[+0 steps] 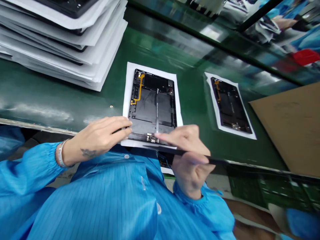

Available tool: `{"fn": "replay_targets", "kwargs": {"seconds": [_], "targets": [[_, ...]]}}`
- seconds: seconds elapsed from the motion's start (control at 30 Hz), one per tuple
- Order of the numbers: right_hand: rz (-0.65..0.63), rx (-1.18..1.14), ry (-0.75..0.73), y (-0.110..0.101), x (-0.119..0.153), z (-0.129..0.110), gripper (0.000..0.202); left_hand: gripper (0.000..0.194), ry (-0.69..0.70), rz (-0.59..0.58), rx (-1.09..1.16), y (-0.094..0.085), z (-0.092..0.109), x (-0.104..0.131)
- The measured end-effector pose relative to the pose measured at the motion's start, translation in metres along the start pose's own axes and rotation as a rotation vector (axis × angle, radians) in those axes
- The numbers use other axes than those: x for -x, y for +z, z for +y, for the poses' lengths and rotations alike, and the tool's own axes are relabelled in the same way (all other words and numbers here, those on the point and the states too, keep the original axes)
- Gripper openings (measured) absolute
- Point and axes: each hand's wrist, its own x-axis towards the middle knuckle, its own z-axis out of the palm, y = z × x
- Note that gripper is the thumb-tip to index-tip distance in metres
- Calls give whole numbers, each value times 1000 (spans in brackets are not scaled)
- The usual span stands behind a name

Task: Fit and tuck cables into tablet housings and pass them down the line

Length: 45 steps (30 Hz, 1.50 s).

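Note:
A black tablet back housing point(147, 110) lies on a white sheet point(128, 76) in front of me. An orange flex cable point(140, 88) runs along its left side, and a grey ribbon cable point(157, 110) down its middle. My left hand point(97, 138) rests at the lower left edge with fingers stretched out, touching the housing. My right hand point(191, 156) is closed round a long dark slender tool point(170, 150), blurred by motion. Its index finger reaches the small circuit board point(153, 138) at the housing's lower edge. Whether the tool's tip touches anything, I cannot tell.
A tall stack of white sheets point(107, 53) with dark housings between them stands at the left. Another tablet housing point(231, 106) lies on a sheet to the right, beside a cardboard box point(287, 123). A rail point(200, 40) runs behind; a co-worker's blue sleeve point(307, 40) shows beyond.

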Motion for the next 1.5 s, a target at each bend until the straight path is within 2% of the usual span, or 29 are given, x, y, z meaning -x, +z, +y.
{"fn": "replay_targets", "kwargs": {"seconds": [0.07, 0.13, 0.2, 0.27, 0.33, 0.7, 0.8, 0.93, 1.07, 1.2, 1.5], "targets": [[-67, -61, -35, 2, 7, 1, 52, 25, 50, 11, -53, 0, 1, 1], [-85, -65, -136, 9, 15, 6, 36, 26, 93, 32, -90, 1, 2, 1], [-108, 39, -265, 17, 23, 11, 24, 25, 106, 48, -98, 1, 3, 1], [-126, 142, -354, 25, 30, 17, 29, 25, 102, 59, -98, 2, 3, 1], [-107, 194, -377, 30, 35, 21, 34, 25, 96, 62, -104, 3, 4, 1], [69, 283, -322, 30, 47, 32, 49, 25, 78, 55, -118, 2, 5, 2], [78, 310, -306, 28, 49, 33, 50, 29, 85, 41, -116, 3, 4, 2], [80, 256, -260, 21, 44, 29, 38, 42, 96, -7, -161, 5, 9, -1], [-41, -44, -82, 20, 16, 16, 26, 59, 56, -102, -241, 6, 17, -8], [-169, -180, 63, 29, -10, 10, 18, 58, 29, -128, -279, 5, 22, -12], [-233, -156, -5, 27, -13, 10, 17, 44, 8, -81, -272, 8, 25, -13]]}}
